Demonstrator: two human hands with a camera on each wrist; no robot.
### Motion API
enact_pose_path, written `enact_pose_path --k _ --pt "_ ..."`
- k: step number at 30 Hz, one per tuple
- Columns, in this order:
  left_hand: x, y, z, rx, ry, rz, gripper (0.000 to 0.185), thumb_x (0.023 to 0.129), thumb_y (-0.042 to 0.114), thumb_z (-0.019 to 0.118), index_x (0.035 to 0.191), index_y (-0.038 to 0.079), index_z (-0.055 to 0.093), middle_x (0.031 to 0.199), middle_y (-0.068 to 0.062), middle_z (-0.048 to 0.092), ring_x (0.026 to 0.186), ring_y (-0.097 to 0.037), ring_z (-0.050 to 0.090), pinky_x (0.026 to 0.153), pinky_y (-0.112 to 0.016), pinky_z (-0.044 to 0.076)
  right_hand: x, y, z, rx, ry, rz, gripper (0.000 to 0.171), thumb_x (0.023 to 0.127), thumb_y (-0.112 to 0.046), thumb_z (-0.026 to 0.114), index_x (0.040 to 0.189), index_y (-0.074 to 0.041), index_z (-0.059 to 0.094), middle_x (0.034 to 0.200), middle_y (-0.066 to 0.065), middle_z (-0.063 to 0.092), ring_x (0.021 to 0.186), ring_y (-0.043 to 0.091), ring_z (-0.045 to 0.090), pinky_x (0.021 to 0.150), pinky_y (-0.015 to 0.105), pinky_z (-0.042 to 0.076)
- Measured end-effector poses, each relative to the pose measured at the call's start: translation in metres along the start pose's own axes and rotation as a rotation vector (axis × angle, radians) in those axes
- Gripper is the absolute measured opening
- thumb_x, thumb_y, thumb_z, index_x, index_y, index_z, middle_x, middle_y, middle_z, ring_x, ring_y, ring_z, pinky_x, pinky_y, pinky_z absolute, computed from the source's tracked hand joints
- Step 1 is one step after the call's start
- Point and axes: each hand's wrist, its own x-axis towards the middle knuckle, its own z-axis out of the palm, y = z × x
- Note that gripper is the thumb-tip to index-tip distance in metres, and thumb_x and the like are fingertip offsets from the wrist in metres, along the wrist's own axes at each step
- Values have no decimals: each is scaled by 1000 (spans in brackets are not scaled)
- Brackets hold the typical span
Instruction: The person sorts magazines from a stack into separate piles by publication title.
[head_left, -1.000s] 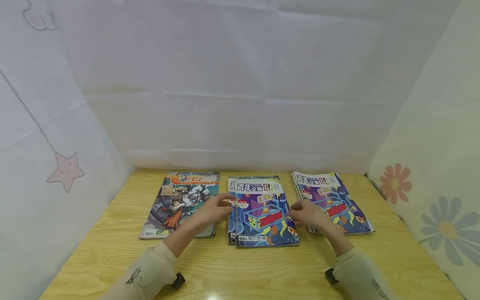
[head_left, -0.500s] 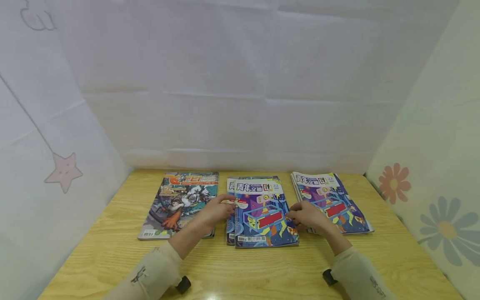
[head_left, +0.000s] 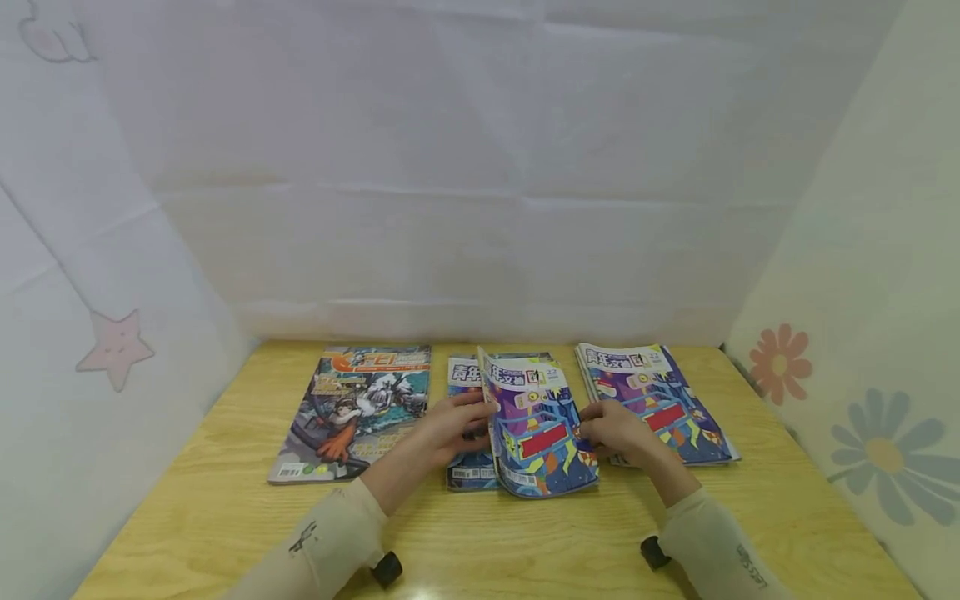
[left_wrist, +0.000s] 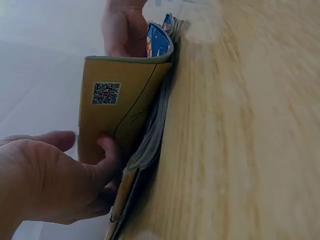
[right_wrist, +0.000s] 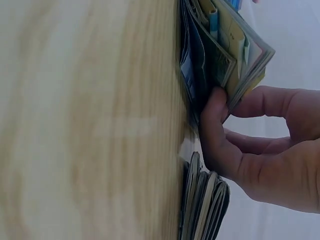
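2 hands' fingers (head_left: 480,406) under mag (head_left: 540,425) edges

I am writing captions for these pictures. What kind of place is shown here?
Probably a small tabletop recording booth, not a lived-in room. A light wooden table is closed in by white fabric walls with star and flower prints, and it bears only three piles of magazines, the middle pile in the person's hands.

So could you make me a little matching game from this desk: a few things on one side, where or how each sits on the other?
Things:
1. comic magazine
2. top magazine of the middle pile
3. right pile of magazines
4. star sticker

Places or states:
A. on the left wall sheet
B. lying flat, far left on the table
C. left edge lifted, gripped by both hands
D. beside the right hand

Pairs: 1-B, 2-C, 3-D, 4-A
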Motion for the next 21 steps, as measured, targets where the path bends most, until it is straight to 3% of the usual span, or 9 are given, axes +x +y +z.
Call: enact_pose_path --k 4,7,11,13,16,18,20,21 --pt "-1 -4 -4 155 3 0 76 91 -5 69 157 -2 31 135 -23 56 113 -34 62 85 -49 57 0 0 0 22 5 9 45 97 -4 60 138 12 51 117 20 61 94 30 63 75 44 59" --pt "-3 -3 -7 198 -7 29 81 87 -11 68 157 -1 30 137 -24 54 111 -34 62 84 -51 57 0 -1 -1 36 -4 8 46 96 -3 59 138 12 51 118 20 60 95 30 62 76 45 59" --pt "-5 4 -8 154 -61 65 78 87 -13 63 157 3 33 144 -22 50 114 -34 60 82 -50 56 -3 -4 -3 43 -18 -2 48 96 -4 60 140 12 50 118 19 60 90 28 61 78 46 59" --pt "-6 10 -7 129 -83 88 77 88 -14 61 157 5 33 146 -20 49 114 -34 59 79 -49 56 -4 -6 -6 61 -29 -1 52 96 -5 58 143 11 46 112 21 60 79 25 56 75 43 58" --pt "-8 19 -4 99 -97 113 76 89 -13 59 157 9 34 148 -18 48 116 -35 59 79 -50 56 -4 -8 -11 109 -20 12 60 96 -9 59 149 10 40 119 22 58 78 23 50 71 40 56" --pt "-9 25 -1 76 -113 124 75 90 -13 58 157 9 33 150 -18 46 118 -36 57 82 -51 55 -4 -8 -15 157 -29 18 66 95 -11 60 153 9 34 130 27 54 84 27 49 70 40 54" --pt "-9 31 2 48 -135 125 75 91 -13 57 158 10 32 154 -17 42 122 -37 55 86 -51 54 -4 -8 -19 194 -32 13 69 97 -13 61 155 8 30 145 29 45 108 33 54 73 41 56" --pt "-8 33 4 34 -145 123 75 91 -13 56 158 10 31 156 -17 38 123 -36 53 87 -51 54 -4 -8 -21 212 -44 9 70 98 -13 60 156 7 28 148 30 41 104 36 52 74 42 55"
